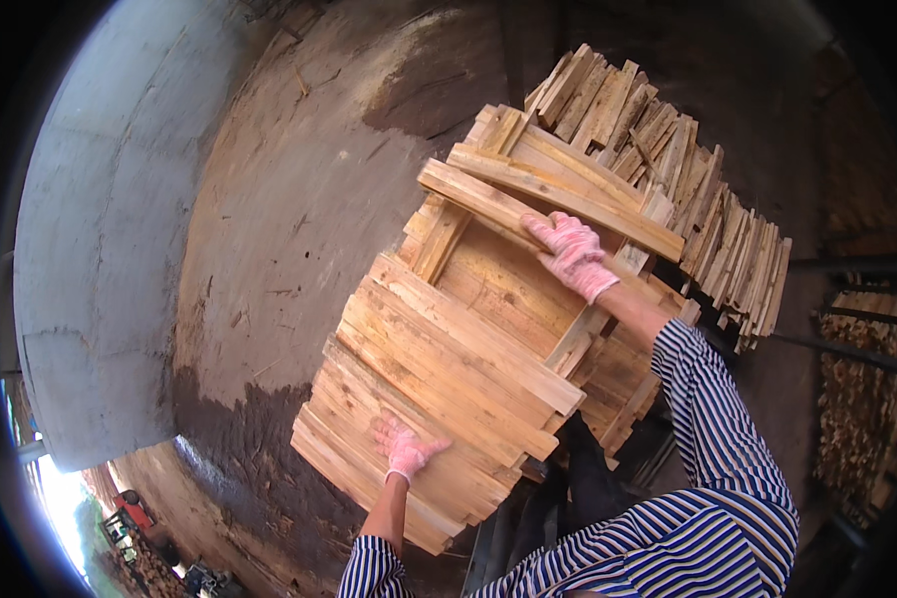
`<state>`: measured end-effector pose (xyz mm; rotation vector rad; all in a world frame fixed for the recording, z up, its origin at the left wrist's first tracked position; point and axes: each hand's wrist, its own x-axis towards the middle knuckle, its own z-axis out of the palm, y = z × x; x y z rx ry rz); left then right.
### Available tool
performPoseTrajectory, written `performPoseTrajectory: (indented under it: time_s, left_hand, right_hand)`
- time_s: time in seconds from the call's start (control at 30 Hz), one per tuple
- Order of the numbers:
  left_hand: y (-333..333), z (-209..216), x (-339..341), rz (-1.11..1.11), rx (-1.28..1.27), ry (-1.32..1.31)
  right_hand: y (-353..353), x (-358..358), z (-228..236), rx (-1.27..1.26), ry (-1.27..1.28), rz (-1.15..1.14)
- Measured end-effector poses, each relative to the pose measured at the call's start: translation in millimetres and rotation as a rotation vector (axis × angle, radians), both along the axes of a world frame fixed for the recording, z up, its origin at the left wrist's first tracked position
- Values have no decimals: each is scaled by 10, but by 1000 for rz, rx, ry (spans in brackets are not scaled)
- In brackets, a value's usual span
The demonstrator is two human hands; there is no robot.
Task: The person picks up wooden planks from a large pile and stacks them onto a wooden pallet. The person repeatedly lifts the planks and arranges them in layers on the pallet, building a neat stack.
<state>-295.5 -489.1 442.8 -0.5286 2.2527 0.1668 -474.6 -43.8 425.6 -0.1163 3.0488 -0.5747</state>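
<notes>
My left hand (407, 448), in a pink and white glove, lies with spread fingers on a row of planks (458, 349) set side by side on top of a wooden stack. My right hand (575, 257), gloved alike, is closed around a wooden plank (475, 196) near its middle. That plank lies slantwise above a gap in the top layer, where lower boards (498, 284) and crosswise strips show. Just beyond it, a second loose plank (558, 199) rests at a similar slant.
Behind the stack at the right stands a pile of narrow wood strips (708, 189). More stacked wood (860, 389) is at the far right. A grey concrete wall (100, 259) curves along the left, beside a dirt floor (279, 259) with scattered splinters. A red machine (135, 508) shows at the lower left.
</notes>
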Motion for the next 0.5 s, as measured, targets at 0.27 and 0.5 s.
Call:
performPoseTrajectory:
  time_s: [0.27, 0.5]
  left_hand:
    - [66, -85, -4, -65, -31, -15]
    - [-20, -146, 53, -44, -43, -14]
  right_hand:
    - [-972, 489, -370, -318, -303, 1]
    - [582, -640, -278, 240, -127, -48]
